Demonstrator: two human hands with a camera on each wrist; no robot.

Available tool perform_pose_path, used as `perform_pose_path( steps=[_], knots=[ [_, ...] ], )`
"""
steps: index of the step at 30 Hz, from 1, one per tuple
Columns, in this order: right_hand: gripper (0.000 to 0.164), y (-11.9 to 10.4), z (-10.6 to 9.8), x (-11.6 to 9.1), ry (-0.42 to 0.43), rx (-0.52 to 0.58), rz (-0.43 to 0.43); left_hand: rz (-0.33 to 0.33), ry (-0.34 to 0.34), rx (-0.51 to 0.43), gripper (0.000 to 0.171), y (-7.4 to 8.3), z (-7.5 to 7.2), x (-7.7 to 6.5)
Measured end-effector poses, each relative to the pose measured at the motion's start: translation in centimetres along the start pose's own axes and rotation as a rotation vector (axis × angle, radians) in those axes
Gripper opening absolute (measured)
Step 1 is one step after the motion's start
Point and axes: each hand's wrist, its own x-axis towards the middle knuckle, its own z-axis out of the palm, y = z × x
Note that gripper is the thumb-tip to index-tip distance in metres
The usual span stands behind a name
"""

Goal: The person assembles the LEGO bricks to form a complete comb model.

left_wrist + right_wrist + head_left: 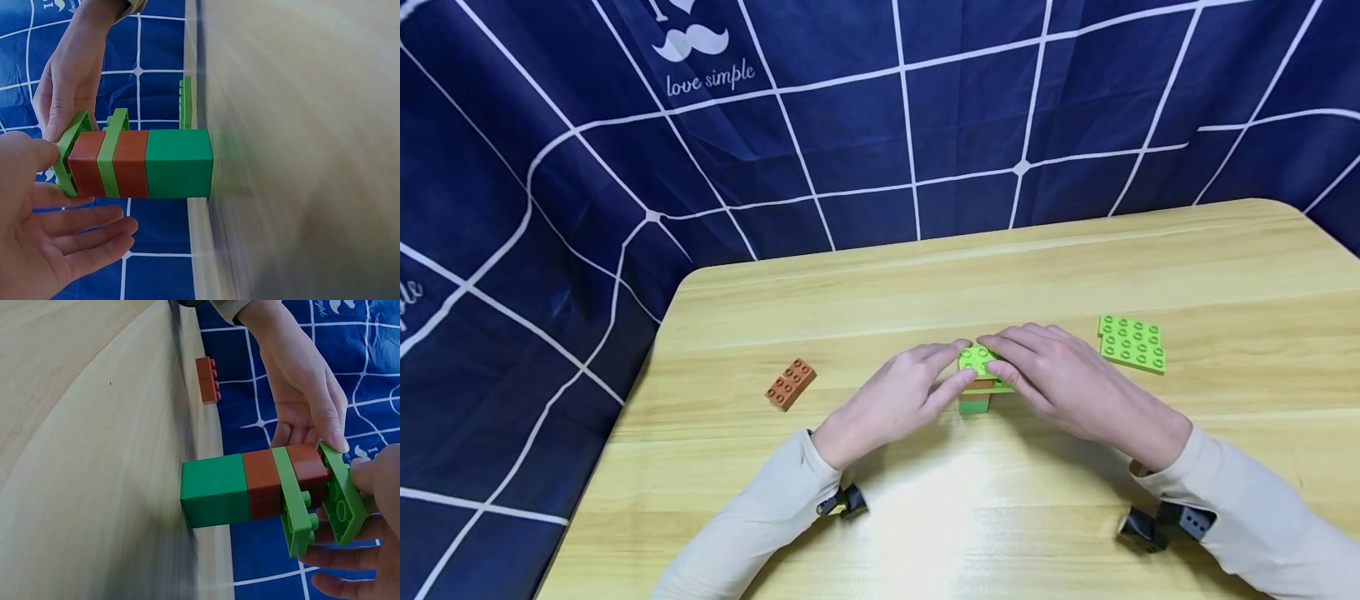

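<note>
A toy-brick tower stands on the table between both hands. At its base is a dark green block (pixel 179 164), then a brown brick (pixel 130 164), a light green plate (pixel 292 509) jutting to the right, and a second brown brick (pixel 85 164). Over these sits another light green plate (pixel 976 359), tilted against the brick beneath it. The left hand (pixel 891 396) pinches this top plate at its left edge with thumb and index finger, other fingers extended. From the right side, the right hand (pixel 1060 375) grips the same plate between thumb and fingers.
Brown bricks (pixel 791 384) lie side by side on the table (pixel 760 317) to the left. A wider light green studded plate (pixel 1132 342) lies at the right, beyond the right hand. A dark blue, white-lined cloth (pixel 850 108) hangs behind the table's far edge.
</note>
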Motion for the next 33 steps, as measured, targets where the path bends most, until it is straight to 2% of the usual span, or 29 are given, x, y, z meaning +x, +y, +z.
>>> perform_pose_path(
  steps=[12, 21, 33],
  knots=[
    [0.036, 0.09, 0.04, 0.09, 0.006, -0.003, 0.008, 0.014, -0.003, 0.030, 0.050, 0.16, -0.17, 0.15],
    [0.041, 0.14, 0.21, 0.03, 0.039, 0.009, -0.019, 0.028, 0.015, 0.041, 0.049, 0.07, -0.07, 0.11],
    [0.041, 0.22, 0.55, -0.10, 0.039, 0.020, -0.027, 0.034, 0.020, 0.038, 0.048, -0.17, 0.21, -0.01]
  ],
)
